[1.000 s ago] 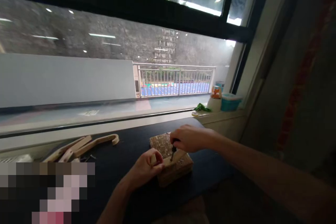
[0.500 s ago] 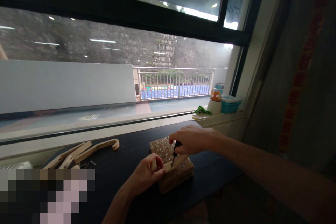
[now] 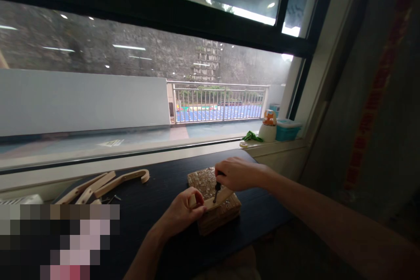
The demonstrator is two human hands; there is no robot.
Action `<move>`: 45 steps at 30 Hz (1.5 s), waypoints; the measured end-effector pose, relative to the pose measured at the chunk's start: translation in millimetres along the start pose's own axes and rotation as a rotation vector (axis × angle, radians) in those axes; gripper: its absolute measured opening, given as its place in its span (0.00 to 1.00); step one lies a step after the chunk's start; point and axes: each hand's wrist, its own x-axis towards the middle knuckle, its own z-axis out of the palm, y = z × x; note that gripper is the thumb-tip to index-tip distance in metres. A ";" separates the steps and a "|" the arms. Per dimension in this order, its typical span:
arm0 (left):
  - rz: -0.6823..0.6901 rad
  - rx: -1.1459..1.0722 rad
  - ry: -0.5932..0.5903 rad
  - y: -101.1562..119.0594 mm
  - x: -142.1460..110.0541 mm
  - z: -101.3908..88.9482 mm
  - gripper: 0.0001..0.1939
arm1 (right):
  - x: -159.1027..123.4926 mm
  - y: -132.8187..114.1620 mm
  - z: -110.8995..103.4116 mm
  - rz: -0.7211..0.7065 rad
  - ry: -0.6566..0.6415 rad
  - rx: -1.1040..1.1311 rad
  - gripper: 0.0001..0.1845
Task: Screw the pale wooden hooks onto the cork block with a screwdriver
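My right hand [image 3: 236,173] is closed around the dark handle of a screwdriver [image 3: 217,190]. The tool stands nearly upright, its tip down on a pale wooden hook [image 3: 225,194]. My left hand [image 3: 183,208] pinches that hook near its curved end, thumb and fingers wrapped about it. Beneath the wood lies a thick brown block [image 3: 201,180] with a rough, shiny, chipped-looking top. Any screw under the tip is too small to make out.
On the dark table [image 3: 170,179], several similar wooden hooks [image 3: 123,180] lie at left beside loose screws [image 3: 114,198]. A white bottle [image 3: 267,132], green cloth [image 3: 252,136] and teal tub [image 3: 288,131] occupy the window sill. A pixelated patch covers the lower left.
My right hand has turned slightly at the wrist on the screwdriver. My left hand keeps its pinch on the hook. The whole view has shifted a little.
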 end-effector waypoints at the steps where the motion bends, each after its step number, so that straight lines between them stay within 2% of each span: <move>1: -0.001 -0.002 -0.001 0.0 0.2 0.0 0.09 | 0.8 -0.2 2.3 0.020 0.010 0.001 0.18; 6: 0.002 0.027 0.009 0.1 0.3 -0.4 0.08 | 3.8 0.6 3.8 0.048 0.034 -0.019 0.19; 12: 0.014 0.034 0.010 2.2 0.1 -1.4 0.08 | -3.0 2.3 -10.7 -0.132 -0.046 -0.029 0.16; 16: -0.005 0.025 0.007 6.0 -1.4 -1.6 0.08 | -2.3 0.6 -12.0 -0.181 -0.090 -0.027 0.14; 23: -0.008 -0.016 0.002 3.3 -1.6 -0.4 0.09 | -0.2 5.3 -2.3 -0.149 -0.070 0.001 0.14; 30: -0.005 0.034 0.005 3.9 -0.8 -0.9 0.08 | 5.1 8.3 4.6 -0.064 -0.085 -0.001 0.17; 36: 0.004 0.030 -0.004 4.1 -2.6 -3.0 0.08 | -0.3 2.8 -10.3 -0.084 -0.093 -0.042 0.19; 39: 0.025 0.000 -0.040 2.0 -3.2 -5.2 0.09 | -4.1 -2.2 -17.6 -0.131 -0.119 -0.052 0.16; 45: 0.012 -0.046 -0.091 0.8 -2.3 -6.9 0.14 | 0.4 -6.9 -14.4 -0.147 -0.182 -0.066 0.15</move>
